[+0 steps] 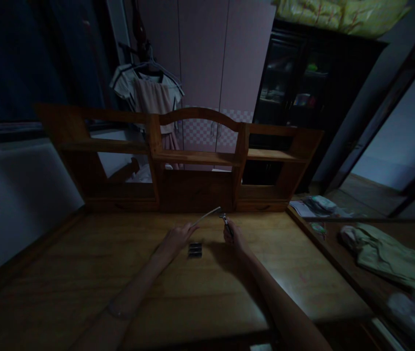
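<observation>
over the desk (119,287), at your twelve o'clock in the head view, your left hand (178,237) is closed on a thin pale stick (206,217) slanting toward two o'clock. your right hand (234,236) grips a tool (226,222), its head near the stick's tip. dark strips (195,250) lie at four o'clock from your left hand.

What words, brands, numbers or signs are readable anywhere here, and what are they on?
None can be read.
Yellow plastic-looking bag with red markings: too blurred.
Flat white paper at the right: too dim to tell.
Small dark bars on the glossy wooden tabletop: too small.
Thin pale strip in the left hand: too small.
Silvery-headed, dark-handled tool in the right hand: too small.
</observation>
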`<action>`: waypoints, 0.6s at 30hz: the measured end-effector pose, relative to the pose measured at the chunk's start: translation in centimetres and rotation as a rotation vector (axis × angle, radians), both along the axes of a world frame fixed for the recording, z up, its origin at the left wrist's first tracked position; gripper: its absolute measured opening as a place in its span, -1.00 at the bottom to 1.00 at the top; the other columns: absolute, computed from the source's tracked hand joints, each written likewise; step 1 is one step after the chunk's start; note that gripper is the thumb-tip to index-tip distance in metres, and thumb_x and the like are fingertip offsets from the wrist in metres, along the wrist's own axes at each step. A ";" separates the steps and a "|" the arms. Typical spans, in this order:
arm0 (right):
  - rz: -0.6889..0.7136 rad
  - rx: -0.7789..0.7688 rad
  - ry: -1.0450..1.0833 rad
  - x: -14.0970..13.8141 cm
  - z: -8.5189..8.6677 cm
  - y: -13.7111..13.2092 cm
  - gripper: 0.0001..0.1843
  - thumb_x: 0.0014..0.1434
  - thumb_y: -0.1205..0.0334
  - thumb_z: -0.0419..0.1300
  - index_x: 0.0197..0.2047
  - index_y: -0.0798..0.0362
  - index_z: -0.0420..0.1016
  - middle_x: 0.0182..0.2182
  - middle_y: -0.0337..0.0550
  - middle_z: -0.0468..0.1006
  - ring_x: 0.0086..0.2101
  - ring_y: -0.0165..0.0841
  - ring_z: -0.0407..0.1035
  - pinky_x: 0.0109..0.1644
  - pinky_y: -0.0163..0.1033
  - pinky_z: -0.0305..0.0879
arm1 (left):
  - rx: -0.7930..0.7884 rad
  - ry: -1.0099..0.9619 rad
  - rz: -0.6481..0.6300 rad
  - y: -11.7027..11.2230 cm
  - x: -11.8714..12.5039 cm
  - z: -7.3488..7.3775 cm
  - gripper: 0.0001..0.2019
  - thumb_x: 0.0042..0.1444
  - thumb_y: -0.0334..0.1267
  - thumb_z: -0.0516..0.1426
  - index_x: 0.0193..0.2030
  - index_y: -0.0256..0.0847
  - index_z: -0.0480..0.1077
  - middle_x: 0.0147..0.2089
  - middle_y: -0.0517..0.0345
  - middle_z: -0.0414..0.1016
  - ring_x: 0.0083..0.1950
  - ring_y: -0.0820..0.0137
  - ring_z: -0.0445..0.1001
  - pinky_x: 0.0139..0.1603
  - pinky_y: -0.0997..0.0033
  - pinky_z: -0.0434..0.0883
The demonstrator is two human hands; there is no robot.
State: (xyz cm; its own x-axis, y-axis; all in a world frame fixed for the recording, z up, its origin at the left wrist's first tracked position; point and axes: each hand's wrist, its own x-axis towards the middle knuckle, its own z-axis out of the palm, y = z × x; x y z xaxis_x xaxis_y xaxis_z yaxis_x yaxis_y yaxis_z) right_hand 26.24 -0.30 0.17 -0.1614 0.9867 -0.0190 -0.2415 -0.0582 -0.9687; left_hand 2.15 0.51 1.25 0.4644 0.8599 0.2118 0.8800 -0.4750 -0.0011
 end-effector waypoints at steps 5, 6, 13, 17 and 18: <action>-0.010 -0.005 0.024 0.0 -0.2 0.2 -0.42 0.05 -0.31 0.07 -0.62 0.01 0.03 -0.74 -0.42 -0.05 -0.71 -0.55 -0.19 -0.68 -0.36 -0.30 | -0.024 0.021 -0.098 0.1 0.2 -0.4 -0.65 0.33 -0.30 -0.15 0.18 -0.11 0.25 -0.10 -0.02 0.42 -0.26 0.39 0.48 -0.27 0.48 0.36; -0.013 -0.007 0.028 0.0 -0.1 0.2 -0.42 0.04 -0.30 0.08 -0.61 0.01 0.03 -0.74 -0.42 -0.05 -0.71 -0.56 -0.20 -0.68 -0.36 -0.30 | -0.031 0.027 -0.091 0.2 0.2 -0.4 -0.64 0.32 -0.31 -0.15 0.19 -0.10 0.23 -0.10 -0.03 0.42 -0.26 0.38 0.48 -0.26 0.47 0.36; -0.016 -0.005 0.024 -0.1 0.3 -0.2 -0.44 0.08 -0.27 0.06 -0.61 0.01 0.03 -0.74 -0.42 -0.05 -0.71 -0.55 -0.19 -0.67 -0.36 -0.30 | 0.000 0.079 -0.054 0.2 0.1 -0.5 -0.58 0.30 -0.40 -0.16 0.25 -0.04 0.16 -0.06 -0.03 0.40 -0.32 0.40 0.47 -0.31 0.45 0.37; -0.010 0.021 0.015 -0.2 0.3 -0.2 -0.45 0.11 -0.26 0.04 -0.61 0.02 0.04 -0.75 -0.42 -0.05 -0.71 -0.55 -0.19 -0.67 -0.37 -0.29 | -0.011 0.116 -0.098 0.3 0.0 -0.9 -0.60 0.30 -0.38 -0.15 0.22 -0.04 0.19 -0.06 -0.02 0.40 -0.29 0.38 0.47 -0.28 0.45 0.39; -0.012 0.021 0.017 -0.2 0.4 -0.2 -0.45 0.11 -0.26 0.03 -0.61 0.02 0.04 -0.75 -0.42 -0.05 -0.71 -0.55 -0.19 -0.67 -0.37 -0.28 | -0.003 0.121 -0.089 0.4 0.0 -1.0 -0.59 0.30 -0.39 -0.15 0.23 -0.05 0.18 -0.04 -0.03 0.39 -0.29 0.38 0.47 -0.28 0.44 0.40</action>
State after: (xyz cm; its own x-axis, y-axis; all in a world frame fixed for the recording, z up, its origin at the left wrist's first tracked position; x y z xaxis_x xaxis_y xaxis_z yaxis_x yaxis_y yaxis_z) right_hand 26.06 -0.48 0.53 -0.1493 0.9888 0.0048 -0.2586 -0.0344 -0.9654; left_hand 2.12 0.93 0.27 0.5611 0.8147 0.1466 0.8278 -0.5515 -0.1030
